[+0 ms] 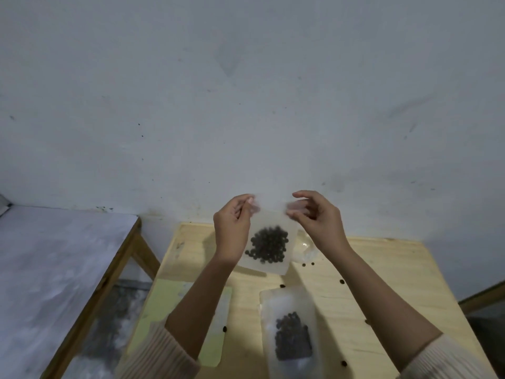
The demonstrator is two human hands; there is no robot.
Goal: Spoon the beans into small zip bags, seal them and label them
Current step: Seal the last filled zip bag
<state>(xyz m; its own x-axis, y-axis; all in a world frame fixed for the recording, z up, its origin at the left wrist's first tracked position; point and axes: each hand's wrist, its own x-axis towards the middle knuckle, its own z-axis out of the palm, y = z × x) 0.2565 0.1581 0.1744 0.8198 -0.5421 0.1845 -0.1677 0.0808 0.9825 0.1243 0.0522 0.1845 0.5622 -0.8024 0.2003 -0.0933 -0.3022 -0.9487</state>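
A person's 2 hands hold a small translucent zip bag (273,265) upright above a pale wooden worktop (369,283) at the centre of the frame, with a cluster of dark beans (269,244) gathered in its lower half. The left hand (232,228) pinches the bag's top left corner between curled fingers (247,205), and the right hand (319,220) pinches the top right corner, its fingertips blurred behind the film. A second filled bag (292,332) lies flat on the worktop at lower centre, just below the held one. Loose beans (341,282) are scattered across the wood around both bags. A pale green sheet (158,305) lies at lower left, under the left forearm. A grey-topped table (54,269) stands at the left edge, against a bare whitish wall (246,91).
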